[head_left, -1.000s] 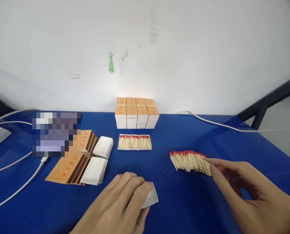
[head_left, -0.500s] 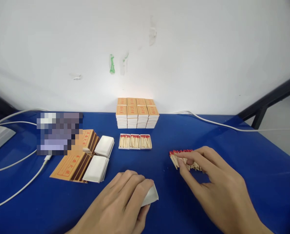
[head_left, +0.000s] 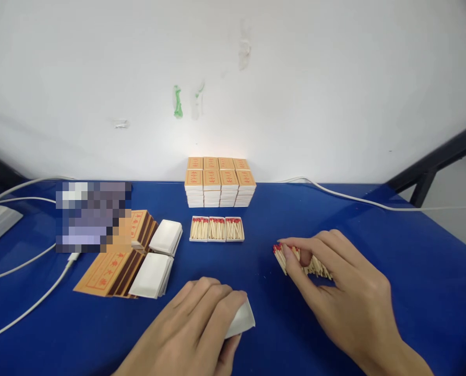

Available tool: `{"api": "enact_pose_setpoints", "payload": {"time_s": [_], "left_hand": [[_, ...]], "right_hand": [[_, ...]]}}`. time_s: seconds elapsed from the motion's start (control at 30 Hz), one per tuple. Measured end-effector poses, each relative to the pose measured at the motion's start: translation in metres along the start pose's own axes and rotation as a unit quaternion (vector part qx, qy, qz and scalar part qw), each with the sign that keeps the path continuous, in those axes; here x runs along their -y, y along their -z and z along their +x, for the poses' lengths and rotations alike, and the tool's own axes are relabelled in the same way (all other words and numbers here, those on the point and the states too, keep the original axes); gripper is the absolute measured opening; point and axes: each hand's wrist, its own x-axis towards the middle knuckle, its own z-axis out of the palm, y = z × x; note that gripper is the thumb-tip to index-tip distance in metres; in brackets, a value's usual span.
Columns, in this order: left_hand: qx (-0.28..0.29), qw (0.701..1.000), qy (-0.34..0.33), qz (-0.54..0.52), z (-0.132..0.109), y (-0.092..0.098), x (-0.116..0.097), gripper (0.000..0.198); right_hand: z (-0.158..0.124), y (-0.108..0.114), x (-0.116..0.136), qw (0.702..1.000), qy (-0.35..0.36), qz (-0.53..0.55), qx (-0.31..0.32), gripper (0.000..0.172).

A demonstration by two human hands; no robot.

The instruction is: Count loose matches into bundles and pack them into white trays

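Head view: left grip [head_left: 193, 326] holds tray [head_left: 242, 320]; right grip [head_left: 344, 290], hold unclear, partly hides matches [head_left: 318, 268]; matchboxes [head_left: 220, 178] beyond.

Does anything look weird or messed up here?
Yes: a green smear and greyish scuffs mark the otherwise plain wall. At the left, blocky squares hide part of the blue table.

- Upper half: wall [head_left: 314, 94], behind the table [head_left: 233, 266].
- Centre: stacked matchboxes [head_left: 220, 178]; before them, three trays [head_left: 216, 240] holding matches [head_left: 217, 230].
- Right of centre: match pile [head_left: 319, 268], partly covered by the right hand [head_left: 346, 292].
- Lower centre: left hand [head_left: 189, 326] around a single tray [head_left: 241, 321].
- Lower left: box sleeves [head_left: 102, 275], tray stacks [head_left: 151, 274] to their right.
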Motion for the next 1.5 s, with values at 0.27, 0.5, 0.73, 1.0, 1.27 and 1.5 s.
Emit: {"api": "enact_pose_setpoints", "payload": {"time_s": [0.27,0.5,0.73,1.0,1.27,1.5], "left_hand": [[-0.009,1.0,-0.002,0.004,0.0,0.0,-0.002,0.037],[-0.008,1.0,-0.009,0.008,0.001,-0.002,-0.001,0.035],[-0.006,1.0,-0.006,0.013,-0.003,-0.002,0.0,0.036],[-0.009,1.0,-0.013,0.019,-0.002,-0.004,-0.001,0.036],[-0.011,1.0,-0.014,0.017,-0.001,-0.003,0.0,0.035],[-0.019,1.0,-0.02,0.015,-0.004,-0.005,0.0,0.036]], "right_hand": [[-0.006,-0.001,-0.002,1.0,0.006,-0.025,0.015,0.006],[-0.009,0.0,0.003,0.995,0.033,-0.09,0.018,0.012],[-0.016,0.002,0.005,0.986,0.041,-0.157,0.024,0.016],[-0.019,-0.001,0.008,0.986,0.02,-0.158,0.044,0.023],[-0.019,-0.001,0.013,0.988,-0.013,-0.142,0.059,0.028],[-0.018,-0.002,0.015,0.986,-0.027,-0.15,0.072,0.03]]}}
